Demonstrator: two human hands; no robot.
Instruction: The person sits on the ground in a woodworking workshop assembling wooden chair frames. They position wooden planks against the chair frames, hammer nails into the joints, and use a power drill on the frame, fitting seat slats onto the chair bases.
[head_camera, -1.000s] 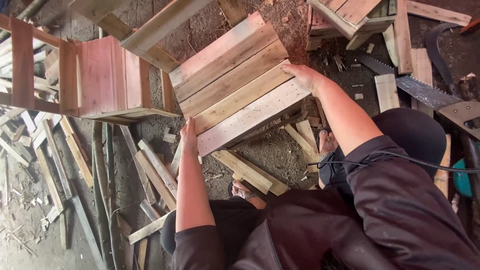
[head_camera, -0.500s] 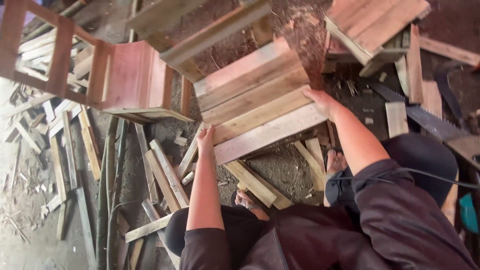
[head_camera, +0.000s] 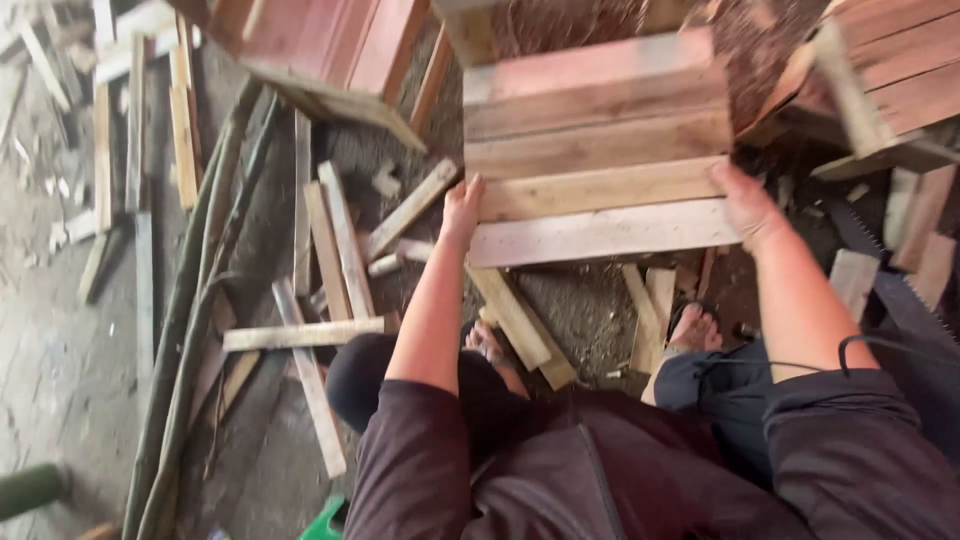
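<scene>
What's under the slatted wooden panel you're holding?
Under the slatted wooden panel, loose offcut boards and dirt ground show below its near edge. Left hand and right hand grip its sides. Anything directly beneath is covered.

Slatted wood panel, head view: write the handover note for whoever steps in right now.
Left hand: grip on the left edge of the slatted wood panel, near its lower boards.
Right hand: grip on the panel's right edge, at the same height.
Panel: held in front of the knees over the dirt floor, boards running crosswise.
Around it: a reddish crate up left, another slatted piece up right, a saw blade on the right, loose wood strips on the left.
Done: panel's boards look joined.
Left: panel not yet set down; likely needs placing.
</scene>
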